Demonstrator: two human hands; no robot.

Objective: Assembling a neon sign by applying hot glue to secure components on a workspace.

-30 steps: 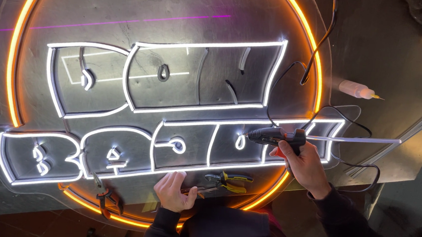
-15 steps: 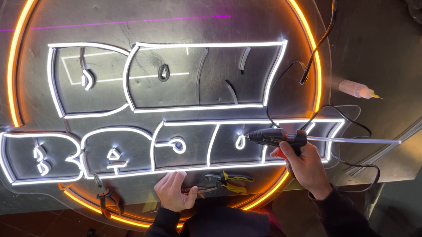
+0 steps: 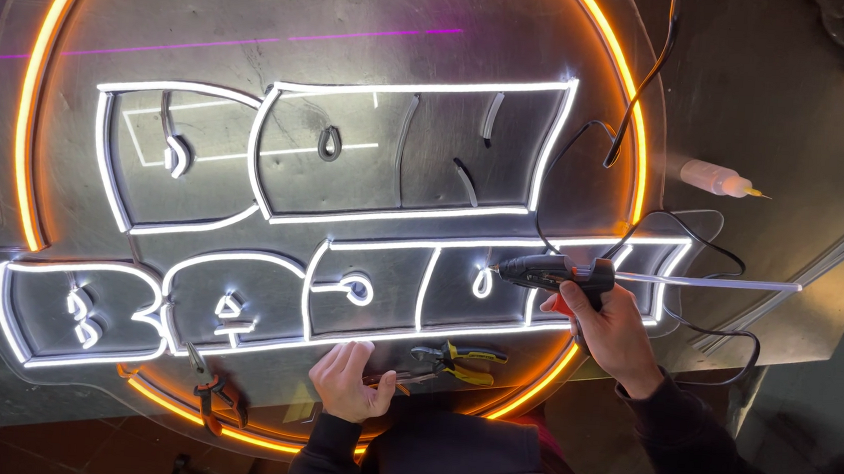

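Observation:
A round clear panel (image 3: 257, 43) lies on the dark bench, ringed by a glowing orange strip (image 3: 32, 116). White glowing strips (image 3: 413, 91) outline block shapes across it. My right hand (image 3: 613, 332) grips a black glue gun (image 3: 550, 273) with a long clear stick out the back. Its nozzle points left at a small white loop on the lower row. My left hand (image 3: 348, 380) rests flat, fingers apart, on the panel's near edge beside yellow-handled pliers (image 3: 453, 358).
Red-handled pliers (image 3: 207, 391) lie at the panel's lower left edge. A small white glue bottle (image 3: 720, 178) stands in for the right side of the bench, near clear strips (image 3: 810, 278). Black cables (image 3: 644, 94) loop across the panel's right side.

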